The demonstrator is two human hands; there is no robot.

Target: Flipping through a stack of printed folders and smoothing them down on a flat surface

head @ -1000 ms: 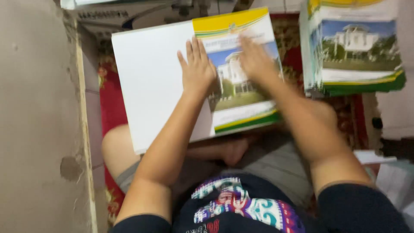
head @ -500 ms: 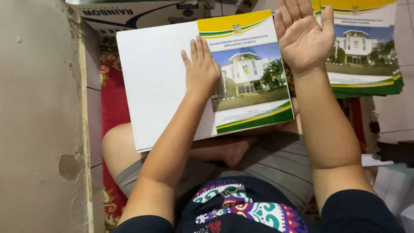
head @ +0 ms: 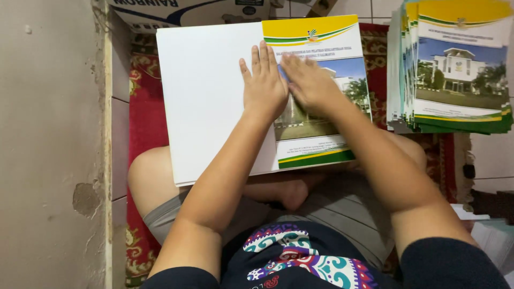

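Observation:
A large printed sheet [head: 214, 96] lies across my crossed legs, its left half white and its right half a cover with a yellow and green band and a photo of a building. My left hand [head: 263, 81] rests flat near the sheet's middle line, fingers apart. My right hand [head: 310, 83] lies flat just to its right on the printed half, fingers stretched toward the left hand. Neither hand holds anything.
A stack of the same printed covers [head: 455, 69] sits at the upper right. A cardboard box [head: 187, 10] stands beyond the sheet. A bare grey wall [head: 48, 144] runs down the left. A red patterned rug [head: 142, 112] lies underneath. Loose papers [head: 492, 235] sit at the lower right.
My right hand rose off the sheet toward the stack half a second ago, then came back down flat on the printed half beside my left hand. My left hand stayed on the sheet.

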